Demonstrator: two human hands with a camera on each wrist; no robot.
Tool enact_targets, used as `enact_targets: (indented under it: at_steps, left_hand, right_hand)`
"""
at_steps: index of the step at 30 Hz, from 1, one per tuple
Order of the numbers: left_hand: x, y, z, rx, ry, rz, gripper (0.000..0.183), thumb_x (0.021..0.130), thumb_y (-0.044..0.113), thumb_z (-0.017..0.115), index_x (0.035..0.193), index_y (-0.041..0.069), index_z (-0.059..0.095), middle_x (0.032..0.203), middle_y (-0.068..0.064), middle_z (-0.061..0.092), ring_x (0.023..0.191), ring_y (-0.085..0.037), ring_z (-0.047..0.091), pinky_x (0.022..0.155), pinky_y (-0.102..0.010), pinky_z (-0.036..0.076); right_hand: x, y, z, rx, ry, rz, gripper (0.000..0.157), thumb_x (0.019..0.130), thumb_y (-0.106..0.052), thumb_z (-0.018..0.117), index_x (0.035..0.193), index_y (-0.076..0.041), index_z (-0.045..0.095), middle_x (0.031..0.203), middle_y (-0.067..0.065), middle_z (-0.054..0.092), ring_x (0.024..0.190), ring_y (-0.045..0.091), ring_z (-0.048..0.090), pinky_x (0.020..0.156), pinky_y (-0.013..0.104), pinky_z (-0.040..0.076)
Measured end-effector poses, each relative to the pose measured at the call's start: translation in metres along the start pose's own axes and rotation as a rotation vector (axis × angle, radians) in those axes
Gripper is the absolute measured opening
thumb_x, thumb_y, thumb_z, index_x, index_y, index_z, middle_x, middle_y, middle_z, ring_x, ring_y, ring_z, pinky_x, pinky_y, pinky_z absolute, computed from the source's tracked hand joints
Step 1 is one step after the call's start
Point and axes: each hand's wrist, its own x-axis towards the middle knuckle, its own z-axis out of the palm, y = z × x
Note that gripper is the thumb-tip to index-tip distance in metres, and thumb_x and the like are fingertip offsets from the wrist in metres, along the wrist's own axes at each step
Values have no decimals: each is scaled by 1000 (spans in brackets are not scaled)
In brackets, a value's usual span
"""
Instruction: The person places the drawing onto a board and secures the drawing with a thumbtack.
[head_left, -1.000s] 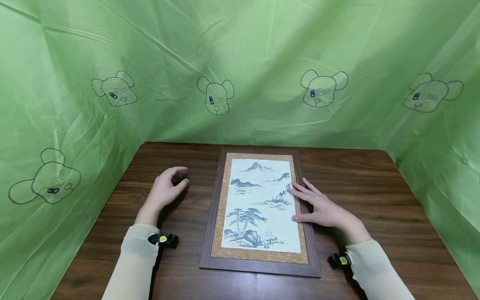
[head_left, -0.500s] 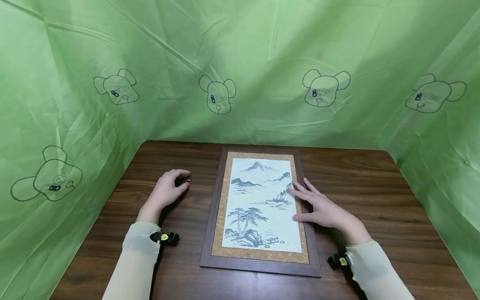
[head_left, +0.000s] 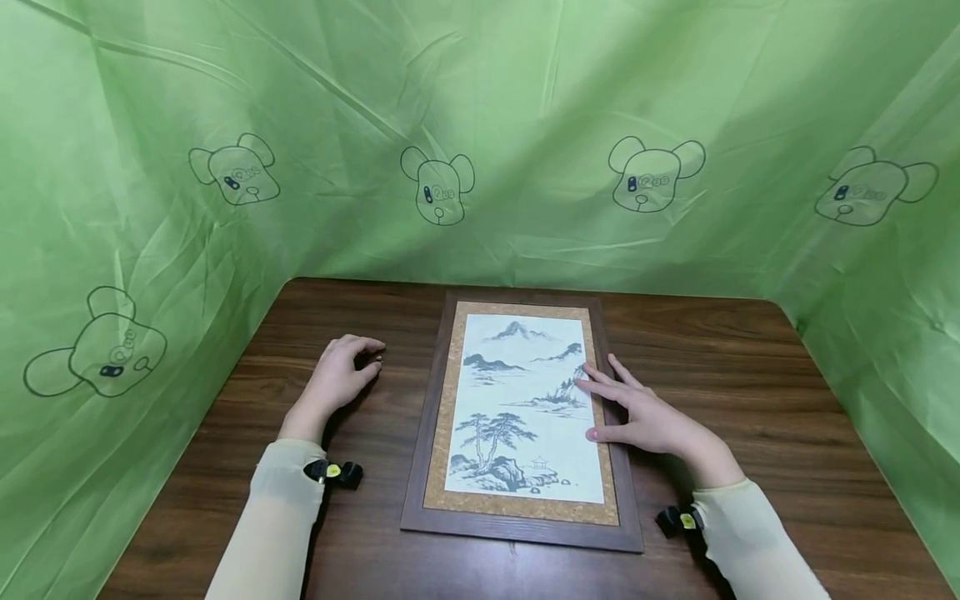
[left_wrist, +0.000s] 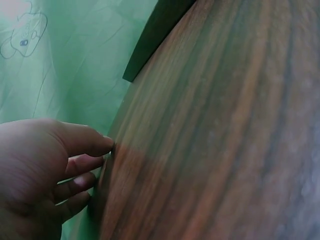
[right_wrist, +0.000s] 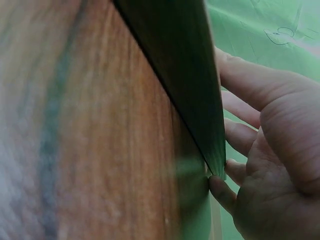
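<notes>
Currently right hand (head_left: 651, 419) touches framed picture (head_left: 517, 396); left hand (head_left: 334, 379) apart.

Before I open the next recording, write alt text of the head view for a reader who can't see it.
A framed ink-style landscape picture lies on a dark wood-grain table, the person's right hand spread across its right edge. The left hand is left of the picture, not touching it. Green sheeting with cartoon animal heads hangs behind and at both sides.
</notes>
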Motion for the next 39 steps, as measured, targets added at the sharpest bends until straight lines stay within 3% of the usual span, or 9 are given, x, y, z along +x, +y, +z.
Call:
enact_targets:
  at_steps: [11, 19, 23, 28, 39]
  left_hand:
    - [1, -1, 2, -6, 1, 9, 19, 104, 7, 73, 122, 5, 79, 116, -15, 71, 102, -33, 65, 98, -56, 48]
    - [-1, 0, 2, -20, -7, -13, 10, 107, 8, 70, 110, 10, 79, 116, -13, 69, 94, -27, 62, 85, -48, 50]
    - [-1, -1, 3, -20, 0, -7, 10, 106, 7, 70, 108, 10, 79, 115, -13, 68, 95, -28, 62, 86, -49, 50]
    - [1, -2, 3, -41, 28, 6, 7, 106, 9, 72, 107, 11, 79, 116, -13, 69, 102, -32, 63, 92, -51, 50]
    - [3, 9, -2, -139, 145, 63, 12, 109, 10, 69, 120, 8, 74, 107, -9, 74, 98, -28, 68, 88, -50, 52]
  right_hand:
    - [0, 0, 0, -8, 8, -11, 83, 98, -49, 82, 168, -23, 47, 182, 4, 22, 167, 46, -5, 106, 97, 8]
    - [0, -1, -1, -5, 7, -11, 83, 98, -49, 82, 168, -23, 47, 182, 4, 22, 167, 45, -5, 107, 96, 8]
    - [0, 0, -1, -4, 7, -13, 83, 98, -49, 82, 168, -22, 47, 182, 4, 21, 167, 45, -5, 107, 96, 9]
    - [0, 0, 0, 0, 5, -15, 83, 98, -51, 81, 168, -23, 47, 182, 4, 21, 167, 45, -5, 106, 97, 8]
    - [-1, 2, 0, 11, 7, -21, 82, 98, -51, 81, 168, -24, 47, 182, 4, 21, 167, 44, -5, 105, 97, 8]
